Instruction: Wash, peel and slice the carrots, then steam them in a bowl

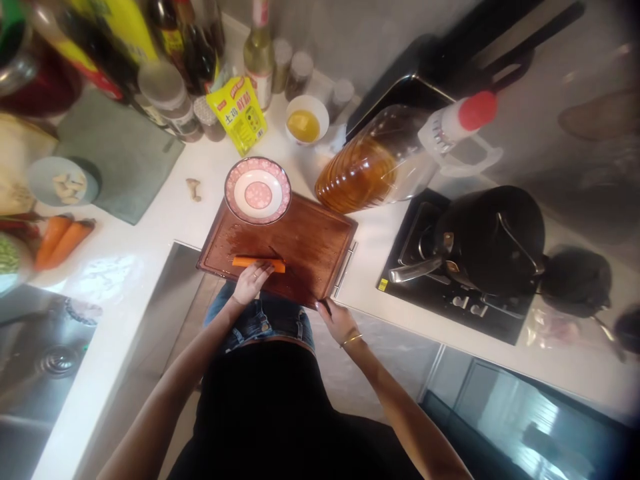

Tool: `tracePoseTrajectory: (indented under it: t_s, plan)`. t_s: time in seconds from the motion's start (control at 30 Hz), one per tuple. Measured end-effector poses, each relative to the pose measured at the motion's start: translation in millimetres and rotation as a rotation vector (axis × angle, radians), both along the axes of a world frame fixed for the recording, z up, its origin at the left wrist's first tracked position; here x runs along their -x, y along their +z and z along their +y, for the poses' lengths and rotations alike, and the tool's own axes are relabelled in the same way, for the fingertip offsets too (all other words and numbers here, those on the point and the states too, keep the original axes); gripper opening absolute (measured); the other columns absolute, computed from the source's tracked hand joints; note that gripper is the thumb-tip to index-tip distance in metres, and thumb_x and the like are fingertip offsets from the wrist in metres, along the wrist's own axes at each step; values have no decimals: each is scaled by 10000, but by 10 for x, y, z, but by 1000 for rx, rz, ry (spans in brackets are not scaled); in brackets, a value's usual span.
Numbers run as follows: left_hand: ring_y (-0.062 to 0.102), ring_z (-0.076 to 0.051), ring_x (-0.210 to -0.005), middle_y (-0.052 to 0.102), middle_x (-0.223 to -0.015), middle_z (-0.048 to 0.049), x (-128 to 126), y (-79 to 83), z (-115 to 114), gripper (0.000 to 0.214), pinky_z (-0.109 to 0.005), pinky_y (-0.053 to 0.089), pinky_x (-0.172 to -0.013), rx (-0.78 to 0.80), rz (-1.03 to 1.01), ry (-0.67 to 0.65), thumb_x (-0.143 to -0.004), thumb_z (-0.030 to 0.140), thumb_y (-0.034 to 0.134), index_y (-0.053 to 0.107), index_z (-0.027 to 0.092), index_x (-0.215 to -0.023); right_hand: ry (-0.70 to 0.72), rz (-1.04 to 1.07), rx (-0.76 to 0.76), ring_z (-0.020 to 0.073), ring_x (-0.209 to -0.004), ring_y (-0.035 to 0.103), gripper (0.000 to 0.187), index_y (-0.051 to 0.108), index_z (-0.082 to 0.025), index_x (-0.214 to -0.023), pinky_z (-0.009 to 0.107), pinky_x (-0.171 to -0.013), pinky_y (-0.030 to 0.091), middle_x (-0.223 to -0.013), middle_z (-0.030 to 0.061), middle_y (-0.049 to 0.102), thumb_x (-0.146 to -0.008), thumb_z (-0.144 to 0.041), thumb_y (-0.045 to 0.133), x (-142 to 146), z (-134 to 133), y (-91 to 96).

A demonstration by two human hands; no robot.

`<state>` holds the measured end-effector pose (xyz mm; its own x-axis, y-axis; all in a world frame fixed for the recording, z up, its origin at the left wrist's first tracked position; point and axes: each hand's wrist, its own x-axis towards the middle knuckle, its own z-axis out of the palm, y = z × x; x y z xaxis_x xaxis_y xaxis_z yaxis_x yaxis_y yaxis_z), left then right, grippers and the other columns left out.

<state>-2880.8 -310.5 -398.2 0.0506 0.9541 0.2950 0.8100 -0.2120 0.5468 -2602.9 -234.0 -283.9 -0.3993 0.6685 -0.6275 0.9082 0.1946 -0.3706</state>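
Observation:
A peeled piece of carrot (242, 262) lies lengthwise on the wooden cutting board (310, 233). My left hand (249, 283) holds it down, fingers curled over its near side. At the board's front right corner, my right hand (342, 323) is closed round the dark handle of a knife (324, 305). The dark blade is hard to make out against the brown board; it seems to run up and left toward the carrot. A pink-patterned plate (257, 191) rests over the board's far left corner.
A big oil bottle (367, 170) stands behind the board. To the right is a black pot (493, 237) on the stove (417, 280). Seasoning pouch (239, 115), egg-yellow liquid in a bowl (306, 121), whole carrots (63, 241), a green board (120, 153) and the sink (30, 373) are further left.

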Motion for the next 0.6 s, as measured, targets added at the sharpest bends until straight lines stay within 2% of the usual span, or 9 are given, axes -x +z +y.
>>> tracePoseTrajectory:
  t_s: [0.17, 0.37, 0.6]
  plan:
    - [661, -233, -1140, 734, -1158, -118, -38, 25, 1, 432, -411, 550, -999, -23, 19, 18, -982, 123, 445, 580, 210, -1383, 59, -89, 11, 205, -705, 689, 347, 669, -204, -956, 255, -606, 365, -773, 75, 737, -1007, -418, 400, 110, 63, -117]
    - [675, -229, -1106, 740, -1132, -125, -51, 77, 12, 376, -385, 560, -966, -95, 79, 38, -987, 120, 443, 619, 172, -1315, 67, -158, 14, 196, -680, 664, 346, 667, -206, -1010, 260, -577, 313, -772, 66, 729, -1018, -452, 423, 307, 94, -205]
    - [668, -228, -1151, 740, -1151, -130, -42, 51, -13, 369, -393, 569, -971, 10, 63, 22, -997, 136, 418, 645, 192, -1282, 59, -169, -4, 215, -734, 690, 367, 665, -188, -1042, 263, -606, 349, -836, 95, 747, -1028, -429, 389, 333, 51, -223]
